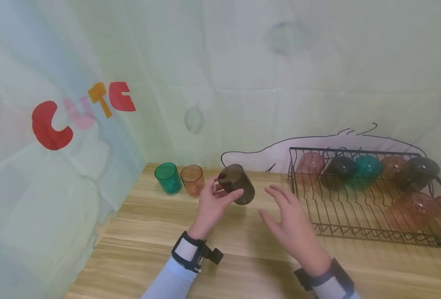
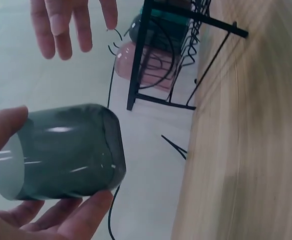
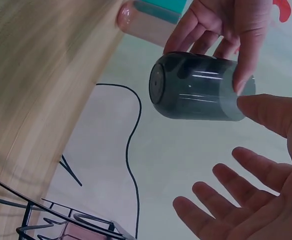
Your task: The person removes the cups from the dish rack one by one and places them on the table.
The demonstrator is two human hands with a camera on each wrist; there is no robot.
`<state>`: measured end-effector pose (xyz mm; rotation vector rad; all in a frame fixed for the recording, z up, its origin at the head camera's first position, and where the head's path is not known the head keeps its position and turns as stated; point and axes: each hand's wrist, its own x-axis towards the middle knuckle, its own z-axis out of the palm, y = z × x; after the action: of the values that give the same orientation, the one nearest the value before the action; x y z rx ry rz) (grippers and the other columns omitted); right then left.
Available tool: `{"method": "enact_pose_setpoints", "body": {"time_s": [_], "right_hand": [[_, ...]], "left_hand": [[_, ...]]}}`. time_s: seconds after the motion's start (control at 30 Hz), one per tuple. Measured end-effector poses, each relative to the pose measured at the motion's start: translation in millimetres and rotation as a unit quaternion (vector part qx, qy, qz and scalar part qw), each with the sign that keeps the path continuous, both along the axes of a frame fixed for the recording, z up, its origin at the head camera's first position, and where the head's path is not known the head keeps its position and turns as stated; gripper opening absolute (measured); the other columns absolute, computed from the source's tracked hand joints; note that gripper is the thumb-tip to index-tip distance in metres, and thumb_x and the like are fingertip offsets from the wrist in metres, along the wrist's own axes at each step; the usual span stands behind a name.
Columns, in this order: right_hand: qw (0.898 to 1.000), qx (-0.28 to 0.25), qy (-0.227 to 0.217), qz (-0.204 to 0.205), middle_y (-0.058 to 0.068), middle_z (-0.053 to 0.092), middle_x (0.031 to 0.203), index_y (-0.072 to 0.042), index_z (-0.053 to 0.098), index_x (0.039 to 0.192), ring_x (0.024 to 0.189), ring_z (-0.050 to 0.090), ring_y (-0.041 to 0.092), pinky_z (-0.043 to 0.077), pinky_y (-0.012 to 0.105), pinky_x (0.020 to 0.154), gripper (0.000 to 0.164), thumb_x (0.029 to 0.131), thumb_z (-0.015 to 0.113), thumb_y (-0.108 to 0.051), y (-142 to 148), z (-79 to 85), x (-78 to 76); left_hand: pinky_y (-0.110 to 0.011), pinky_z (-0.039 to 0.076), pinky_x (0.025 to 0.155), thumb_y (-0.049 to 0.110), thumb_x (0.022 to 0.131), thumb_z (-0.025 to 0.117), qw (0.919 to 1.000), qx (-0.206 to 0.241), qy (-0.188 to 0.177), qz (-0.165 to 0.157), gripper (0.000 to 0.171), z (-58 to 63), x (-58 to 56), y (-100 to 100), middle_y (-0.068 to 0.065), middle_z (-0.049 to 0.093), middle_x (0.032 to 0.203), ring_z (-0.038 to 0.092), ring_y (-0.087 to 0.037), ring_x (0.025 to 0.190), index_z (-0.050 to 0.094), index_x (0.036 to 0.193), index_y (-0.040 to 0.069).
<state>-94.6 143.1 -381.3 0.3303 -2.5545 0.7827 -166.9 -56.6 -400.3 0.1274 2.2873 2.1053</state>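
My left hand (image 1: 213,203) grips a dark grey see-through cup (image 1: 239,187) between thumb and fingers, a little above the table. In the left wrist view the cup (image 2: 71,152) lies nearly sideways across the frame, its base away from the palm. To the right, my right hand (image 1: 291,224) is spread with nothing in it, apart from the cup in the head view. From the right wrist, the thumb of this hand (image 3: 255,200) appears close to the cup's rim (image 3: 243,97); whether they touch I cannot tell. A green cup (image 1: 169,178) and an orange cup (image 1: 193,181) stand upright left of my left hand.
A black wire rack (image 1: 339,232) stands on the wooden table (image 1: 130,257) at right. It holds several upturned cups, among them a pink cup (image 1: 310,164) and a teal cup (image 1: 368,168). A printed cloth (image 1: 205,62) hangs behind the table.
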Motion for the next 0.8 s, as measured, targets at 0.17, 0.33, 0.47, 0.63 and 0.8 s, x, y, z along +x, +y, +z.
{"method": "enact_pose_setpoints", "body": {"time_s": [0.17, 0.33, 0.47, 0.63, 0.8], "right_hand": [[1.000, 0.014, -0.023, 0.001, 0.008, 0.045, 0.142, -0.011, 0.049, 0.134, 0.127, 0.046, 0.028, 0.043, 0.047, 0.102, 0.060, 0.083, 0.070, -0.035, -1.3, -1.2, -1.8], [0.998, 0.041, -0.054, 0.005, 0.012, 0.041, 0.144, -0.009, 0.046, 0.136, 0.131, 0.042, 0.030, 0.041, 0.048, 0.104, 0.060, 0.085, 0.066, -0.034, -3.9, -3.5, -3.2], [0.994, 0.062, -0.091, 0.017, 0.016, 0.036, 0.147, -0.007, 0.043, 0.138, 0.136, 0.034, 0.034, 0.033, 0.052, 0.109, 0.059, 0.089, 0.061, -0.035, -6.6, -6.5, -4.3], [0.989, 0.085, -0.117, 0.028, 0.017, 0.032, 0.150, -0.008, 0.041, 0.140, 0.139, 0.027, 0.038, 0.025, 0.056, 0.112, 0.059, 0.090, 0.059, -0.036, -9.5, -10.7, -5.7], [0.988, 0.098, -0.117, 0.030, 0.017, 0.032, 0.149, -0.011, 0.041, 0.140, 0.138, 0.028, 0.040, 0.026, 0.058, 0.110, 0.062, 0.087, 0.063, -0.036, -11.0, -13.6, -7.0]], "left_hand": [[-0.038, 0.054, 0.083, 0.046, 0.065, 0.082, 0.9980, -0.032, 0.021, 0.051, 0.071, -11.4, -11.3, -2.2, -0.002, 0.059, 0.116, 0.062, -0.024, 0.104, 0.049, 0.125, 0.025], [-0.041, 0.054, 0.087, 0.043, 0.067, 0.082, 0.9924, -0.064, 0.018, 0.103, 0.078, -24.9, -21.5, -4.9, -0.006, 0.055, 0.123, 0.058, -0.029, 0.110, 0.045, 0.131, 0.020], [-0.042, 0.052, 0.089, 0.040, 0.068, 0.081, 0.9899, -0.074, 0.016, 0.120, 0.079, -34.9, -27.5, -7.5, -0.008, 0.054, 0.127, 0.057, -0.029, 0.113, 0.043, 0.133, 0.019], [-0.044, 0.048, 0.096, 0.038, 0.070, 0.081, 0.9883, -0.085, 0.011, 0.126, 0.080, -45.4, -33.2, -9.2, -0.013, 0.052, 0.131, 0.054, -0.030, 0.117, 0.040, 0.136, 0.018], [-0.046, 0.044, 0.101, 0.037, 0.073, 0.079, 0.9853, -0.109, 0.006, 0.132, 0.081, -54.2, -39.6, -9.4, -0.016, 0.050, 0.135, 0.051, -0.032, 0.122, 0.036, 0.139, 0.018]]}}
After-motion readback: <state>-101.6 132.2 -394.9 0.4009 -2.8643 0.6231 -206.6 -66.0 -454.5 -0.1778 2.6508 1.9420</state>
